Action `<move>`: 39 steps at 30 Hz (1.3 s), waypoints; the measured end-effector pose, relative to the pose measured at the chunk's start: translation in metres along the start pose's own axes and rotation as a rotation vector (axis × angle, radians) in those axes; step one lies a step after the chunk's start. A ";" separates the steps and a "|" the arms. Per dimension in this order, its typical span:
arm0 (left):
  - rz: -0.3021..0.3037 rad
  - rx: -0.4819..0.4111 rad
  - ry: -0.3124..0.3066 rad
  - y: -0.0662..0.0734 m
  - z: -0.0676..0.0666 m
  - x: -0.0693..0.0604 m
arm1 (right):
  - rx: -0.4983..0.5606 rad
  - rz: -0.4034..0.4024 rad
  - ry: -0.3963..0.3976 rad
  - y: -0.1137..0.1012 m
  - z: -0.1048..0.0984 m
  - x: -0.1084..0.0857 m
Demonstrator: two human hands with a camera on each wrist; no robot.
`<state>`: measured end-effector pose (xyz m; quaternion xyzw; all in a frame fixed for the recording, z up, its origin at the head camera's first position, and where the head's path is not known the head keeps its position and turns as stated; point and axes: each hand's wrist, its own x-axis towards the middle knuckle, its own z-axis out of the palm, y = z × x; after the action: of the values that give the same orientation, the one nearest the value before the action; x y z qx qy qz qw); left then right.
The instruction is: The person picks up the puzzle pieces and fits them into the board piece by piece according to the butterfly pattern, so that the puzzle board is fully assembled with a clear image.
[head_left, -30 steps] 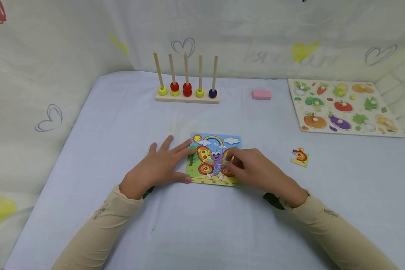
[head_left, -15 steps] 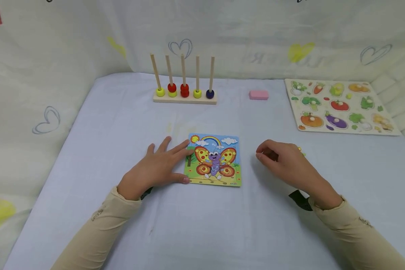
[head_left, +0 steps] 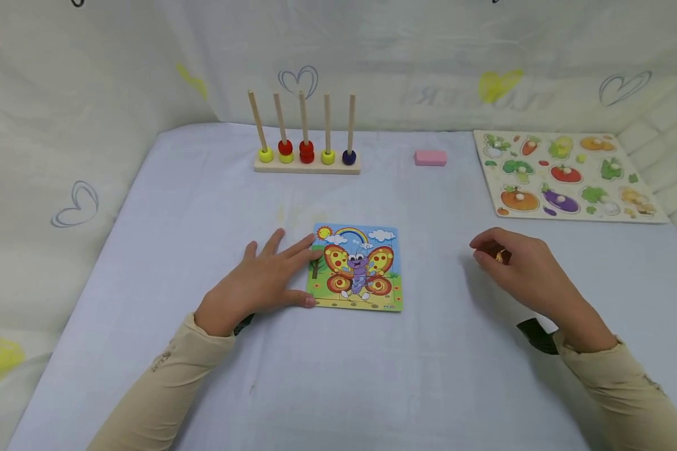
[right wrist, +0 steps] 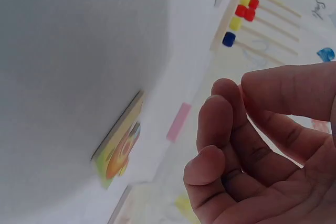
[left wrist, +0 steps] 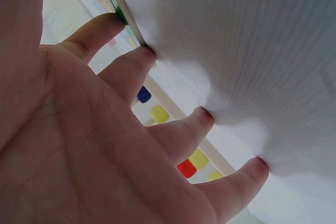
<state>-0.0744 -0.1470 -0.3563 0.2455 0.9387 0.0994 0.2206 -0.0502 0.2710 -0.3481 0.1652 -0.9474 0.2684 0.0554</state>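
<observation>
A square jigsaw puzzle (head_left: 358, 266) with a butterfly picture lies flat at the middle of the table. My left hand (head_left: 254, 285) rests at its left side, fingers spread, with the thumb and a fingertip touching its edge. In the left wrist view the left fingers (left wrist: 142, 56) press down on the white cloth and by the board's edge (left wrist: 118, 3). Right of the puzzle is my right hand (head_left: 527, 269), fingers curled and thumb meeting the fingertips, nothing visible between them. Below it a loose puzzle piece (right wrist: 123, 150) with an orange swirl lies on the cloth, mostly hidden in the head view.
At the back stands a wooden bead abacus (head_left: 307, 166) with several upright pegs. A pink block (head_left: 430, 158) lies to its right. A vegetable peg puzzle board (head_left: 570, 178) occupies the back right corner. A white cloth wall (head_left: 372, 62) rises behind the table.
My right hand has moved right, off the butterfly puzzle to above the loose piece, uncovering the puzzle's right side. The left hand stays at the puzzle's left edge.
</observation>
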 end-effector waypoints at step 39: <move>-0.006 -0.009 -0.003 0.001 -0.001 -0.001 | -0.044 0.276 -0.280 0.035 -0.011 -0.005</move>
<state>-0.0739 -0.1466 -0.3553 0.2420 0.9387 0.1025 0.2233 -0.0576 0.3063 -0.3573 0.0679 -0.9651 0.2273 -0.1106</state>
